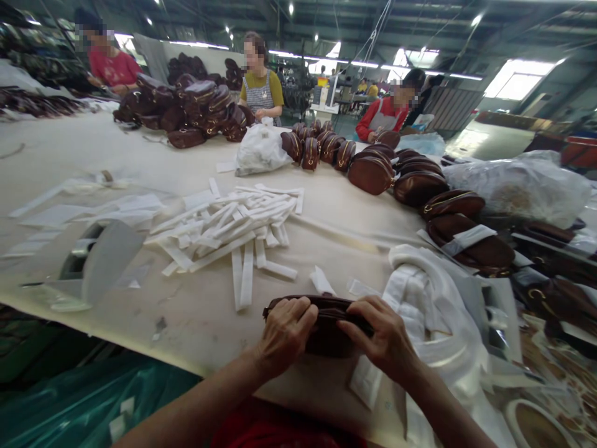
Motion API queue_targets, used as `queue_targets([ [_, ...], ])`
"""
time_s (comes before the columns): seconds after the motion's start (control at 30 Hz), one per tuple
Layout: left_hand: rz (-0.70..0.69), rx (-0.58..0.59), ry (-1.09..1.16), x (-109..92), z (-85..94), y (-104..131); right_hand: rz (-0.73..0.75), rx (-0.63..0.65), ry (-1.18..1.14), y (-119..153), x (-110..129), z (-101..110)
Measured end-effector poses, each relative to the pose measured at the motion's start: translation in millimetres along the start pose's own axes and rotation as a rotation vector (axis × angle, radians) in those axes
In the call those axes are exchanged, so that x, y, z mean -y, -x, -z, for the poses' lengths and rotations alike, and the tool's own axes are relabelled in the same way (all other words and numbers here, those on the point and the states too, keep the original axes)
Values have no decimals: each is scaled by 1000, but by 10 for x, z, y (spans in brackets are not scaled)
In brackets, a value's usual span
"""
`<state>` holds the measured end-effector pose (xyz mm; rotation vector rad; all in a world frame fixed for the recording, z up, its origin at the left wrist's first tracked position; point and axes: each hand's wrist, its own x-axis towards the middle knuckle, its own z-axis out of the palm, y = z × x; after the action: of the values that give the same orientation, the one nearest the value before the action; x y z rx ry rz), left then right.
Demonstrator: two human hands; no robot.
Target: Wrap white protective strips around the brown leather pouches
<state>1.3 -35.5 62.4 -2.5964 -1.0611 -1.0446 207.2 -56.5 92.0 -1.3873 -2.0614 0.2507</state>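
Note:
A dark brown leather bag (331,341) stands at the table's near edge, its top seam facing me. My left hand (288,333) is closed over the bag's left top edge, fingers on the far side. At the right end, my right hand (380,336) grips the same edge, with the thumb pressed near the opening. The bag's inside and far face are hidden. Just beyond it lies a small white strip (321,280). A heap of white strips (233,218) spreads ahead and to the left.
White padding roll (420,286) lies right of the bag. Finished brown bags (373,171) line the table's right side, with a bag pile (186,109) at the far left. A grey tape dispenser (100,255) sits left. Several co-workers stand across the table (196,167).

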Motion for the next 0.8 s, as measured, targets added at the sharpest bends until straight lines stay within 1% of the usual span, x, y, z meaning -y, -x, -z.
queue_targets([
  [0.1,-30,-65,18,35,0,84,-26,57,-72,-186,-58,86],
  [0.13,-37,-87,29,42,3,112,-35,115,-101,-249,-71,92],
  [0.23,-24,-119,65,31,21,148,-84,390,-238,-396,-92,68],
  [0.27,3,-108,73,12,30,137,-99,447,-263,-429,-97,57],
  [0.3,42,-86,81,-14,39,116,-108,475,-269,-453,-103,48],
  [0.43,217,20,108,-180,57,1,-110,508,-234,-490,-149,28],
  [0.5,230,4,121,-259,40,-19,-111,518,-207,-492,-176,14],
  [0.53,208,-21,134,-286,26,-12,-118,514,-183,-492,-187,4],
  [0.6,117,-68,173,-307,-3,29,-135,505,-131,-495,-202,-20],
  [0.7,-25,-72,204,-277,-27,98,-150,518,-86,-508,-208,-52],
  [0.73,-43,-63,197,-261,-27,109,-150,525,-84,-512,-209,-59],
  [0.8,-34,-55,166,-235,-20,105,-152,519,-92,-515,-212,-65],
])
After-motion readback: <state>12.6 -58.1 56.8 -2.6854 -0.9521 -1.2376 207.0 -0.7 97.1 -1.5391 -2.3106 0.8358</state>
